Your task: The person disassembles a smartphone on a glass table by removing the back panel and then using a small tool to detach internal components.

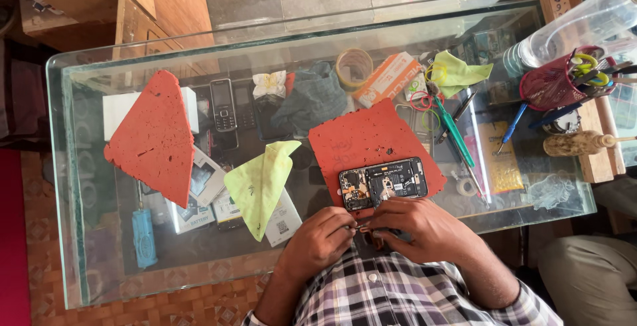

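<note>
An opened smartphone with its back off and its circuit boards showing lies on a red rubber mat on the glass counter. Just in front of it, at the counter's near edge, my left hand and my right hand meet fingertip to fingertip around a small thin metal piece. Both pinch it; what it is cannot be made out. My right hand's fingers touch the mat's near edge under the phone.
A yellow-green cloth lies left of the phone, another at the back. A second red mat lies far left. A green-handled tool, tape roll, orange box, red tool cup and plastic bottle stand right.
</note>
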